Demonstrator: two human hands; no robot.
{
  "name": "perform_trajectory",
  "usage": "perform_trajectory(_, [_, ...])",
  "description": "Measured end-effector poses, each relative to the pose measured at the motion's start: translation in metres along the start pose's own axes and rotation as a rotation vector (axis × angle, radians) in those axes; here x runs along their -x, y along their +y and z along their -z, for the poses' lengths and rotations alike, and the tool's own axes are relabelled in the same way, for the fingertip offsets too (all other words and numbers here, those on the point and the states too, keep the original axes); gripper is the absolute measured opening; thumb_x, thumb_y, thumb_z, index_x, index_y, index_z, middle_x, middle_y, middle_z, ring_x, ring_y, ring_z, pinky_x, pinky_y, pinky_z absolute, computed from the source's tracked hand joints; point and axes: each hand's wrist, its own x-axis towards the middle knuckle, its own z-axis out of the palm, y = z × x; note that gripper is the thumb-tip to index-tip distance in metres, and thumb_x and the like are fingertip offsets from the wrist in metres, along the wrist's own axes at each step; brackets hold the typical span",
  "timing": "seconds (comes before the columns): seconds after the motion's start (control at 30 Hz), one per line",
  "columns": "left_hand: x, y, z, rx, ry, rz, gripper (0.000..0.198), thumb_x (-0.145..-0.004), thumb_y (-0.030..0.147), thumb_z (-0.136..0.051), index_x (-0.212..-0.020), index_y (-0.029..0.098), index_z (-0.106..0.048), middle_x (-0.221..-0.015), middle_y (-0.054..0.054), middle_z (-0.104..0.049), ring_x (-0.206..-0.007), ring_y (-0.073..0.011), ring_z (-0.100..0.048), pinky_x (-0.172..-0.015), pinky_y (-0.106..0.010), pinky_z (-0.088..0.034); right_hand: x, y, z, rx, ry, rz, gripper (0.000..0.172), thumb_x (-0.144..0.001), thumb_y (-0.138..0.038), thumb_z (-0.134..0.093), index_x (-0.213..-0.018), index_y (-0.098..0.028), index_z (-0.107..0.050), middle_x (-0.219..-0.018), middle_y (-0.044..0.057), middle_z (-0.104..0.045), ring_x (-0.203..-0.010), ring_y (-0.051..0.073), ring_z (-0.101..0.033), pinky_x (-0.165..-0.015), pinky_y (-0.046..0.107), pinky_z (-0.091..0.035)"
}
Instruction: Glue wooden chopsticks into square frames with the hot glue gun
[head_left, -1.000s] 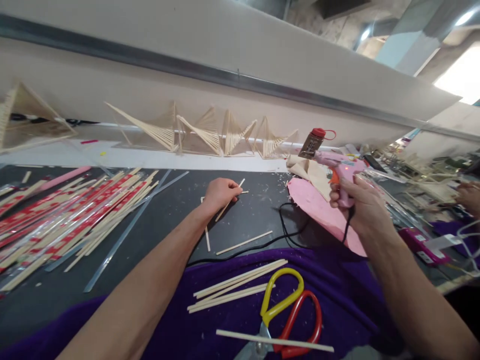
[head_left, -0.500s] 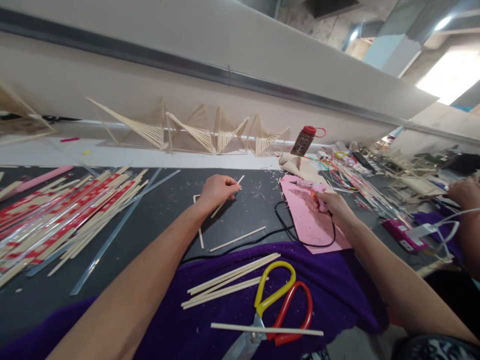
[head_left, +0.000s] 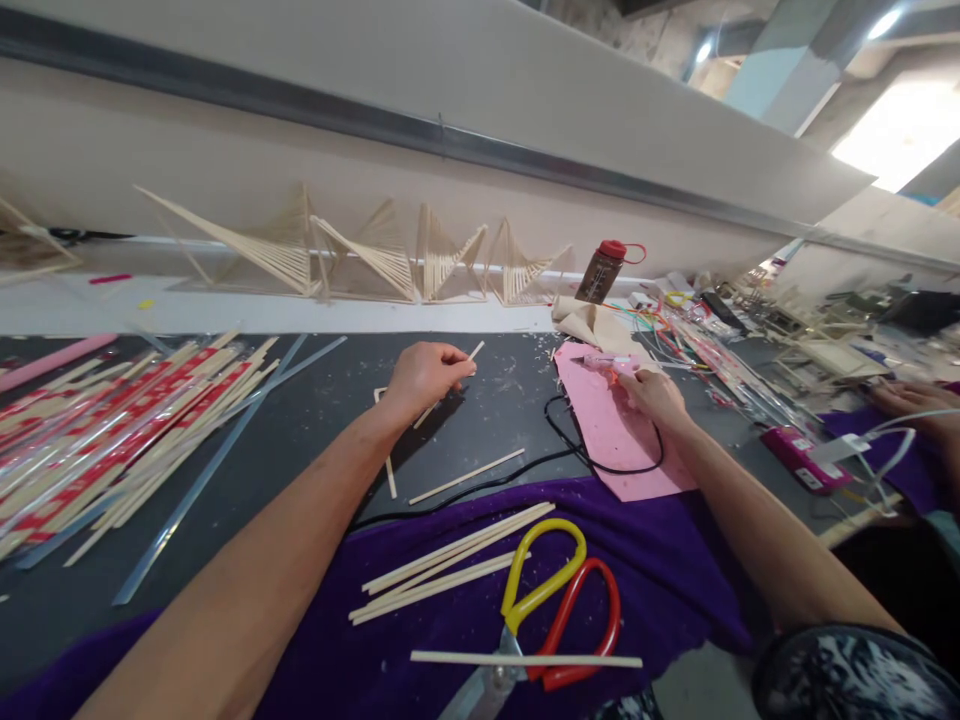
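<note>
My left hand point(head_left: 431, 380) pinches a thin wooden stick point(head_left: 477, 351) just above the dark table. Under and beside that wrist lie sticks set at an angle, forming part of a frame point(head_left: 390, 472). At the right, my right hand point(head_left: 656, 398) is closed around the handle of a pink hot glue gun point(head_left: 600, 359), nozzle pointing left, over a pink board point(head_left: 626, 450). A loose stick point(head_left: 469, 476) rests between my arms. Closer to me, several sticks point(head_left: 457, 550) and scissors with yellow and red handles point(head_left: 547, 590) lie on purple cloth point(head_left: 315, 640); one stick crosses the scissors.
Wrapped stick bundles point(head_left: 135, 430) cover the left side. Twisted stick models point(head_left: 375, 260) line the white ledge, beside a red-capped bottle point(head_left: 602, 272). A black cord point(head_left: 495, 487) runs to the board. Another person's hand point(head_left: 919, 400) is at far right, near a magenta power strip point(head_left: 806, 458).
The view has shifted slightly. My right hand and the glue gun have turned a little over the pink board. My left hand keeps its pinch on the stick.
</note>
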Motion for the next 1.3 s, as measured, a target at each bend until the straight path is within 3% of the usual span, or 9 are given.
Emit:
perform_trajectory(0.1, [0.0, 0.004, 0.001, 0.098, 0.021, 0.003, 0.032, -0.066, 0.044, -0.062, -0.081, 0.018, -0.071, -0.06, -0.002, -0.064, -0.053, -0.0119, -0.052, -0.053, -0.025, -0.036, 0.009, -0.012, 0.008, 0.086, 0.113, -0.064, 0.042, -0.081, -0.047, -0.044, -0.096, -0.013, -0.064, -0.104, 0.021, -0.062, -0.094, 0.032, -0.058, -0.073, 0.039, -0.04])
perform_trajectory(0.2, [0.003, 0.014, 0.001, 0.299, -0.003, 0.04, 0.032, -0.062, 0.043, -0.066, -0.08, 0.017, -0.071, -0.071, -0.003, -0.067, -0.06, -0.0115, -0.053, -0.055, -0.024, -0.036, 0.025, -0.042, 0.015, -0.053, 0.212, 0.123, 0.035, -0.08, -0.042, -0.05, -0.1, -0.018, -0.063, -0.102, 0.013, -0.063, -0.088, 0.026, -0.059, -0.074, 0.037, -0.041])
perform_trajectory(0.3, [0.01, 0.027, 0.0, 0.512, -0.081, 0.104, 0.035, -0.059, 0.043, -0.07, -0.082, 0.017, -0.07, -0.081, -0.004, -0.067, -0.067, -0.0116, -0.054, -0.055, -0.023, -0.034, 0.044, -0.089, 0.014, -0.646, -0.045, 0.336, 0.025, -0.076, -0.039, -0.056, -0.089, -0.02, -0.065, -0.08, 0.003, -0.065, -0.066, 0.014, -0.058, -0.059, 0.026, -0.042])
perform_trajectory(0.4, [0.017, 0.035, -0.002, 0.651, -0.143, 0.139, 0.037, -0.058, 0.044, -0.072, -0.086, 0.019, -0.07, -0.09, -0.004, -0.067, -0.077, -0.0126, -0.055, -0.058, -0.023, -0.035, 0.06, -0.139, 0.007, -1.071, -0.304, 0.324, 0.027, -0.071, -0.04, -0.062, -0.089, -0.02, -0.065, -0.072, -0.001, -0.062, -0.055, 0.01, -0.053, -0.043, 0.021, -0.034])
perform_trajectory(0.53, [0.02, 0.033, -0.007, 0.75, -0.156, 0.123, 0.039, -0.062, 0.047, -0.069, -0.09, 0.019, -0.069, -0.087, -0.004, -0.067, -0.076, -0.0125, -0.054, -0.061, -0.023, -0.035, 0.065, -0.182, -0.002, -1.31, -0.401, 0.342, 0.02, -0.069, -0.036, -0.064, -0.079, -0.018, -0.064, -0.066, -0.002, -0.058, -0.054, 0.008, -0.049, -0.042, 0.019, -0.031])
perform_trajectory(0.7, [0.017, 0.026, -0.01, 0.766, -0.133, 0.107, 0.043, -0.065, 0.047, -0.068, -0.095, 0.018, -0.069, -0.084, -0.004, -0.066, -0.073, -0.0114, -0.054, -0.058, -0.022, -0.035, 0.055, -0.191, -0.011, -1.383, -0.422, 0.333, 0.018, -0.067, -0.033, -0.066, -0.071, -0.016, -0.061, -0.06, -0.003, -0.055, -0.051, 0.007, -0.048, -0.042, 0.018, -0.03])
perform_trajectory(0.83, [0.006, 0.011, -0.002, 0.576, -0.215, 0.121, 0.047, -0.065, 0.045, -0.067, -0.102, 0.018, -0.067, -0.088, -0.006, -0.067, -0.076, -0.0145, -0.058, -0.058, -0.023, -0.039, 0.046, -0.178, -0.014, -1.276, -0.45, 0.297, 0.021, -0.067, -0.036, -0.065, -0.07, -0.016, -0.06, -0.054, -0.004, -0.054, -0.046, 0.006, -0.045, -0.04, 0.018, -0.029])
perform_trajectory(1.07, [-0.007, -0.018, 0.002, -0.504, 0.036, -0.125, 0.023, -0.071, 0.032, -0.058, -0.088, 0.025, -0.072, -0.09, -0.003, -0.069, -0.086, -0.0199, -0.059, -0.073, -0.029, -0.044, 0.028, -0.152, -0.017, -0.88, -0.524, 0.345, 0.016, -0.066, -0.029, -0.06, -0.071, -0.015, -0.064, -0.052, -0.006, -0.049, -0.044, 0.005, -0.039, -0.04, 0.017, -0.026])
perform_trajectory(1.3, [-0.009, -0.027, -0.012, -0.736, 0.062, -0.161, 0.025, -0.077, 0.033, -0.05, -0.089, 0.029, -0.072, -0.094, -0.005, -0.066, -0.09, -0.0235, -0.057, -0.068, -0.031, -0.045, 0.026, -0.153, -0.039, -0.695, -0.478, 0.362, 0.015, -0.065, -0.029, -0.06, -0.072, -0.017, -0.063, -0.052, -0.004, -0.054, -0.045, 0.008, -0.047, -0.044, 0.02, -0.036])
